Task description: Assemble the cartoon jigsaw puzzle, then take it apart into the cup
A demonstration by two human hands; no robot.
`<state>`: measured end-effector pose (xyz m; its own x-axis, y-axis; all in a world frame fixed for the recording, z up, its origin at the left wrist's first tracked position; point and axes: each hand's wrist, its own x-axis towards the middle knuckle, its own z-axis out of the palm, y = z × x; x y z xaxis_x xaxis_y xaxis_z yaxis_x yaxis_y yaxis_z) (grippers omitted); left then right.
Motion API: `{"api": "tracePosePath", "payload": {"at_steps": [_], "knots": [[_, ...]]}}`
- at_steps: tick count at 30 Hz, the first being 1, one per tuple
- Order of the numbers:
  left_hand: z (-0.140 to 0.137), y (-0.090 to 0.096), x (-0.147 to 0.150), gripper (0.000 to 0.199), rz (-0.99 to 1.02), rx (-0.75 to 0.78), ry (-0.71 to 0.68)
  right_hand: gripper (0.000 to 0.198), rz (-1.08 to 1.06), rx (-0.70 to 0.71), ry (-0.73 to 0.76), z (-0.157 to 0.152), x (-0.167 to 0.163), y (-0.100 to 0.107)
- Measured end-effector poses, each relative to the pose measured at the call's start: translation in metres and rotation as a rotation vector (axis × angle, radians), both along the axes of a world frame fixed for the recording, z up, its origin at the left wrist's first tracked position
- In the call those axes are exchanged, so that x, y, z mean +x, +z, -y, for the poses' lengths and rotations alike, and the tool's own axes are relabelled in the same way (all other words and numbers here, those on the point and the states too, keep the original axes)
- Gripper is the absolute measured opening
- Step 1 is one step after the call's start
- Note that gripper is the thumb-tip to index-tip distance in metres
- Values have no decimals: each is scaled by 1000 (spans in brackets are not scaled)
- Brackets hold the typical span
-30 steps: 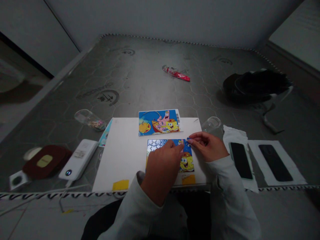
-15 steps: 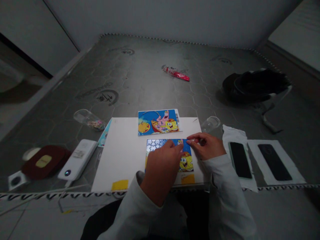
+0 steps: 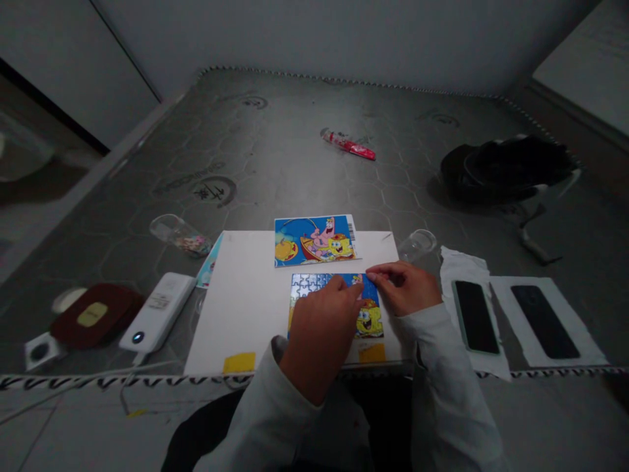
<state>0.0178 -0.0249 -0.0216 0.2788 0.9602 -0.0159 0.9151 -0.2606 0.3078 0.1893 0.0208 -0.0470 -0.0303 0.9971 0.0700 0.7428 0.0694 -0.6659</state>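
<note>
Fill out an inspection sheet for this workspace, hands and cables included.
Surface: gray patterned mat; white board at its near edge.
Work items: jigsaw puzzle on the board, partly hidden; matching picture card overhanging the board's far edge.
Clutter: power bank, brown case, two clear containers (the left one holds small colorful pieces), red packet, phone, phone-shaped item, dark bulky object.
Hands: left hand over the puzzle; right hand at its far right corner, grip hidden.
Cables: pale cable at the power bank's near end.
Surroundings: plain wall behind; other people: nothing seen.
</note>
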Motion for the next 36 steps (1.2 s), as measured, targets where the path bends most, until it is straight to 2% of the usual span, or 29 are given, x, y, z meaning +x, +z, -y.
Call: {"api": "tracePosePath", "payload": {"at_steps": [4,8,10,13,16,19,22,26,29,34,36], "knots": [[-1,9,-10,28,-4,-14,23,27,30,50,-39,4,1,15],[-4,29,-39,27,-39,-21,208,33,140,47,-120,13,6,33],[-5,37,-58,26,-93,-44,296,34,209,18,-72,17,10,37],[-6,41,-81,23,-153,-136,329,44,264,-7,38,18,18,33],[-6,38,-96,27,-149,-168,298,59,286,-5,168,15,28,24],[-6,34,-102,46,-145,-204,220,63,326,-5,271,11,36,17],[-5,31,-100,67,-156,-244,165,65,381,-44,301,9,40,14],[-5,29,-90,80,-171,-250,127,72,457,-91,283,9,39,10],[-7,27,-85,82,-188,-260,126,71,457,-100,294,9,36,6],[-10,24,-84,75,-153,-259,119,59,421,-162,313,8,33,4],[-10,23,-84,71,-136,-260,121,61,400,-173,320,7,33,3]]}}
